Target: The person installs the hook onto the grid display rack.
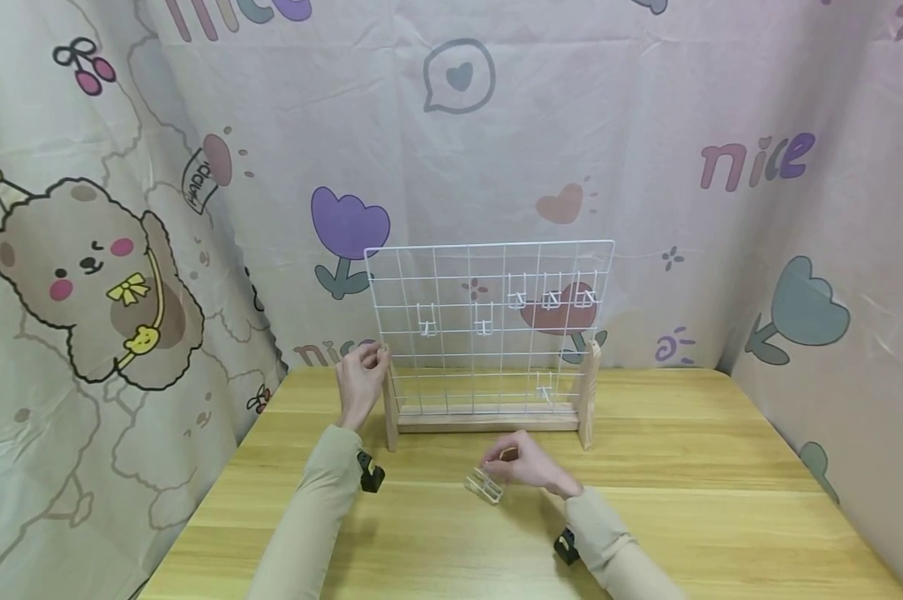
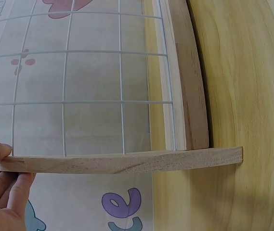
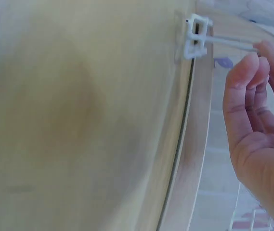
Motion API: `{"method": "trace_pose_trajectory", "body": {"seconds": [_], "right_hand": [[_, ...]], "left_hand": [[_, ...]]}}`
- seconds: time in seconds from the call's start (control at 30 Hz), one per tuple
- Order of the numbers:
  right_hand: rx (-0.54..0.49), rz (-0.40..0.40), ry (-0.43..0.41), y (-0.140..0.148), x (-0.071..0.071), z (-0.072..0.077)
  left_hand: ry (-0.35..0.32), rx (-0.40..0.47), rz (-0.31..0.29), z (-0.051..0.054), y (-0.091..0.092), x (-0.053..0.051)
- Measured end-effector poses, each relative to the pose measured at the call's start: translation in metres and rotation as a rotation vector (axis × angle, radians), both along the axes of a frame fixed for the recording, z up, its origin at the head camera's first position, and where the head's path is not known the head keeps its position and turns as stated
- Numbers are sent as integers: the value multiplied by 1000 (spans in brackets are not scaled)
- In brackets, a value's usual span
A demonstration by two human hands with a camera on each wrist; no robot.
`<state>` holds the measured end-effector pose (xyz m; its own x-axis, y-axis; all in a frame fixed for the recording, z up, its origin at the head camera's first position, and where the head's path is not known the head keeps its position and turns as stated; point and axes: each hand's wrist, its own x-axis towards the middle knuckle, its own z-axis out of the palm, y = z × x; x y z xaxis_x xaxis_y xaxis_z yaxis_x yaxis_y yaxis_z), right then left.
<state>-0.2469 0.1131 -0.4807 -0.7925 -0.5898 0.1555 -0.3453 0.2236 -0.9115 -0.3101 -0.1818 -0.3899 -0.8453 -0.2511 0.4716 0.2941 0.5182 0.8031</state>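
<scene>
A white wire grid rack (image 1: pixel 489 245) stands upright in a wooden base, with several small white hooks hanging on it, mostly at upper right. My left hand (image 1: pixel 361 383) holds the top of the left wooden upright (image 1: pixel 390 412); in the left wrist view, thumb and fingers lie on either side of that upright (image 2: pixel 127 162). In front of the base, my right hand (image 1: pixel 524 465) pinches a white wire hook (image 1: pixel 484 486) just above the table. The right wrist view shows its prong between thumb and fingertips, the square-ended bracket (image 3: pixel 198 37) pointing away from the hand.
A wood-grain table (image 1: pixel 669 467) lies under everything. Behind and at the sides hangs a printed curtain (image 1: pixel 451 167). One hook (image 1: pixel 544 390) sits low on the grid, near the right upright (image 1: pixel 589 400). Black wrist cameras (image 1: pixel 371 473) are strapped to both wrists.
</scene>
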Motion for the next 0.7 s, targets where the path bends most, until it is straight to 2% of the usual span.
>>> {"method": "trace_pose_trajectory", "body": {"seconds": [0.17,0.33,0.5,0.7], "right_hand": [[17,53,-35,11,-1,2],[43,110,-74,17,-5,-3],[57,114,-183,20,-8,-9],[96,112,-235,20,-12,-9]], "left_hand": [[0,9,-5,1,0,1],[-2,8,-3,0,0,1],[-2,9,3,0,1,1],[-8,3,7,2,0,2]]}}
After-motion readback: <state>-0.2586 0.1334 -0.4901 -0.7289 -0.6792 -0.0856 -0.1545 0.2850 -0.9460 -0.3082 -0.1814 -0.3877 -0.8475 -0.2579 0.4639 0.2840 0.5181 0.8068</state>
